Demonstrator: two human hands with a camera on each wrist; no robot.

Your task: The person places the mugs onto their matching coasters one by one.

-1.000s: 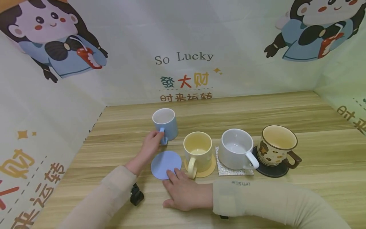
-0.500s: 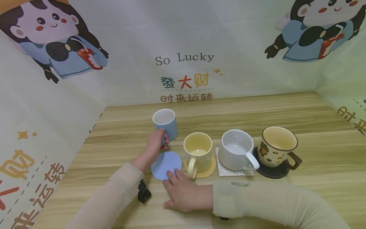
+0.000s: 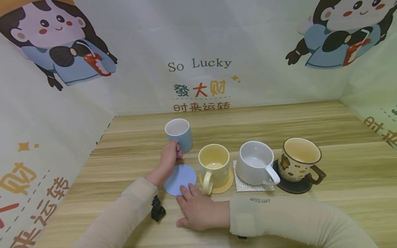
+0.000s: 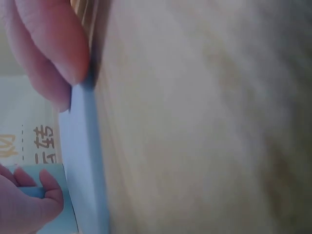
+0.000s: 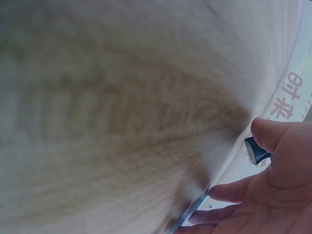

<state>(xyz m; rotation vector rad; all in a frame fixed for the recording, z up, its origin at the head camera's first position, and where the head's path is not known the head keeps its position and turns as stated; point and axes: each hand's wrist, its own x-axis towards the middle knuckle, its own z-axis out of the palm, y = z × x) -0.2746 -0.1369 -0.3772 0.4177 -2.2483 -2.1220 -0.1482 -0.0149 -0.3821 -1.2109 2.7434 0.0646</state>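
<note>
My left hand (image 3: 168, 158) grips the handle of a light blue mug (image 3: 183, 138), which stands upright on the wooden table behind a round blue coaster (image 3: 178, 179). In the left wrist view the fingers of the left hand (image 4: 29, 200) curl round the blue handle. Palm down on the table, my right hand (image 3: 198, 208) has its fingers spread, with fingertips on the coaster's near right edge. The right wrist view has those extended fingers (image 5: 234, 190) at the coaster's edge (image 5: 192, 207). Between the mug's base and the coaster there is a gap.
To the right stand a yellow mug (image 3: 214, 163) on a yellow coaster (image 3: 227, 186), a white mug (image 3: 252, 172) on a glittery square coaster (image 3: 245, 188), and a patterned brown-handled mug (image 3: 294, 165) on a black coaster (image 3: 294, 187). Printed cloth walls (image 3: 139, 51) enclose the table.
My left hand has moved slightly right, its fingers closing round the mug's handle, where earlier they lay against it. The mug, the coaster and the right hand have stayed put.
</note>
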